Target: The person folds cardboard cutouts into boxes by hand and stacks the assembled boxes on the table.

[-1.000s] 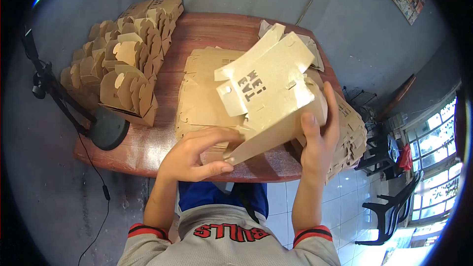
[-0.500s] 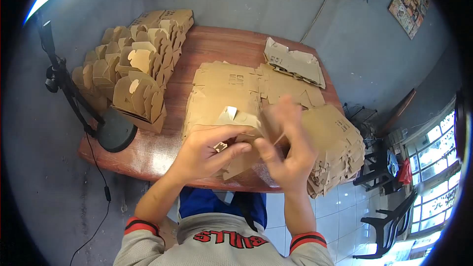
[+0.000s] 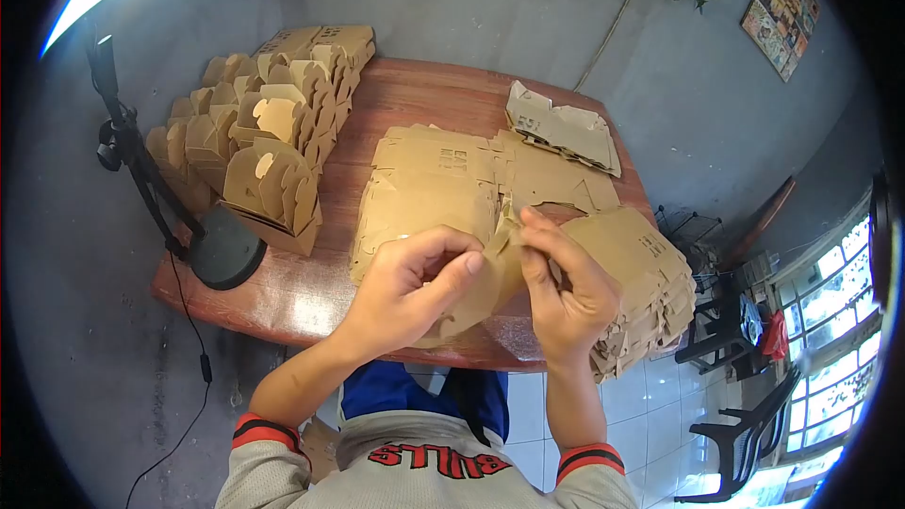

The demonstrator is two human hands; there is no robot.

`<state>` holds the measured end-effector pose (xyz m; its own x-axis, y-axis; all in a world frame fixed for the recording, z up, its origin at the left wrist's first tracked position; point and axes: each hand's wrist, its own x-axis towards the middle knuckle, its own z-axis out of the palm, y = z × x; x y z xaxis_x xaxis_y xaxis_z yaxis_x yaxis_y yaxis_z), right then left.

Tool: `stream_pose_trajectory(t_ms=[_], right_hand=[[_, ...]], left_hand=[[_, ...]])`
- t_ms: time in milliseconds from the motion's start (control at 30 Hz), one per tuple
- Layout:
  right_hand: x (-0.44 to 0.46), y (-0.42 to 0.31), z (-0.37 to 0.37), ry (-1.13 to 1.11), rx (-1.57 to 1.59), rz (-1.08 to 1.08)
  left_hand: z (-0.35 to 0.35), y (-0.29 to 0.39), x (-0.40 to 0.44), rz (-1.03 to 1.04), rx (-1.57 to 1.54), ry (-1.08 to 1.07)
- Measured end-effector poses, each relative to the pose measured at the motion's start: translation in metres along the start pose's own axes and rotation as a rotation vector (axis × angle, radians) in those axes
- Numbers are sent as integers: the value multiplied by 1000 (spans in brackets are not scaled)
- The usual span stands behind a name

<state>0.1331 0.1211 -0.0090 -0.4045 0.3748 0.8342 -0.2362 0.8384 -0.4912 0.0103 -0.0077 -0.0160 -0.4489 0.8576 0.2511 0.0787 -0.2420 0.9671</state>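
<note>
Left hand (image 3: 415,285) and right hand (image 3: 524,226) pinch one brown cardboard piece (image 3: 492,290) above the red-brown surface (image 3: 424,90); open tan cardboard boxes (image 3: 273,190), too overlapped to count, stand left.

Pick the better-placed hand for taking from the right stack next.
Right, probably: the right hand is beside the right stack; the left hand is farther off. The right hand pinches card, though, so it must let go first.

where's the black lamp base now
In the head view, the black lamp base stands at the left end of the table, beside the nearest folded box.
</note>
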Motion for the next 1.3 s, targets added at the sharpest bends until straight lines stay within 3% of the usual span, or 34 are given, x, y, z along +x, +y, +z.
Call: stream_pose_trajectory(t_ms=[133,333,700,933,1033,1133,1233,1300], right_hand=[[7,2,-12,-159,-96,-210],[17,-7,-28,-343,-166,-264],[7,-21,-12,-184,-208,-129],[6,-18,-8,-163,-194,-119],[4,-17,-10,-166,-66,59],[-1,-15,-8,-142,-44,97],[-4,-10,-5,-173,-128,-98],[-13,-6,-1,-168,-83,-32]], left_hand=[[-3,7,1,76,54,19],[-7,17,1,176,287,-37],[-9,15,2,478,545,-21],[-9,12,1,507,569,-9],[-8,10,2,516,567,-5],[-6,9,3,537,563,8],[-4,2,5,548,520,37],[-3,0,4,540,490,52]])
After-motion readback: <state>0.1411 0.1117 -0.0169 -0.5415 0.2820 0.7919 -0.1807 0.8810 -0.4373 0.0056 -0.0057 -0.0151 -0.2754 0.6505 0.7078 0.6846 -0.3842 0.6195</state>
